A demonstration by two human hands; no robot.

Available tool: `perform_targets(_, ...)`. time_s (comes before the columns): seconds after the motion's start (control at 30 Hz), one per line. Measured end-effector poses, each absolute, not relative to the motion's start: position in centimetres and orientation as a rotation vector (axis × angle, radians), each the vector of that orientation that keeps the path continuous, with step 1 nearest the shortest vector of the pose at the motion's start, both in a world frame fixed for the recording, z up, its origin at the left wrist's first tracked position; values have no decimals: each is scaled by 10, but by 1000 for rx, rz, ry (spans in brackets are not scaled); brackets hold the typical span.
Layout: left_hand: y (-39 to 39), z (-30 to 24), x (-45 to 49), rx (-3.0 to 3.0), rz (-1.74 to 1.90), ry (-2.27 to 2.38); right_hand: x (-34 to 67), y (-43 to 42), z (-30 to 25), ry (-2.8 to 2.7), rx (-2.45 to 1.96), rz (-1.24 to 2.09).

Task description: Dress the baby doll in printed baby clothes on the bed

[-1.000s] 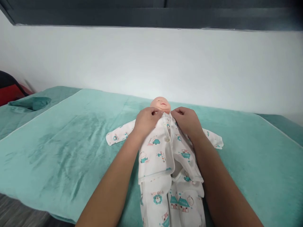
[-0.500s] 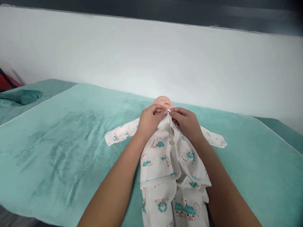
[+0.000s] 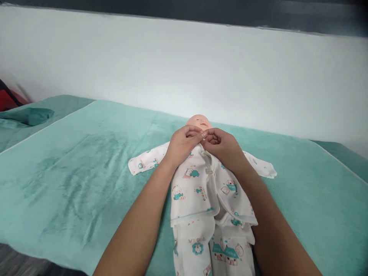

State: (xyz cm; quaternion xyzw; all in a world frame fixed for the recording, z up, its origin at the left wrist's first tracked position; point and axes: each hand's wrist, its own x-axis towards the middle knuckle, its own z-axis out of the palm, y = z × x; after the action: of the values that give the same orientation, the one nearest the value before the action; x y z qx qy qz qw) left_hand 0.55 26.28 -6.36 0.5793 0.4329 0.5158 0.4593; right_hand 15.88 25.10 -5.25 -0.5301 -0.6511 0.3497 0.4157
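Observation:
A baby doll (image 3: 199, 120) lies on its back, dressed in a white printed shirt (image 3: 191, 189) and matching white trousers (image 3: 191, 249). Both sleeves stretch out sideways. My left hand (image 3: 185, 143) and my right hand (image 3: 220, 145) meet at the shirt's collar, just below the doll's chin. Each hand pinches the collar edge between thumb and fingers, and the fingertips touch. Two fastenings (image 3: 209, 171) show on the front lower down; below them the shirt's edges part. The collar's own fastening is hidden by my fingers.
A green plush cover (image 3: 86, 184) spreads under the doll. Behind it rises a white wall (image 3: 178, 69) with a dark band along the top. Bunched green fabric (image 3: 31, 115) and a red and black object (image 3: 8, 97) are at the far left.
My fingertips have drawn closer together at the collar, and the left thumb now overlaps the right fingertips. The white collar tip that showed between them is mostly covered.

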Motion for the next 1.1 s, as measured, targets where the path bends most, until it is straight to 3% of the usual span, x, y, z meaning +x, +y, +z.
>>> perform_targets(0.4, 256, -53, 11, 1101, 1293, 1095, 165, 253, -56, -1566, -1227, 1077)
perform_targets(0.63, 257, -58, 11, 1079, 1321, 1057, 165, 255, -56, -1629, -1353, 883)
perform_targets(1.1, 259, -67, 11, 1086, 1376, 980, 166, 258, -56, -1604, -1410, 873)
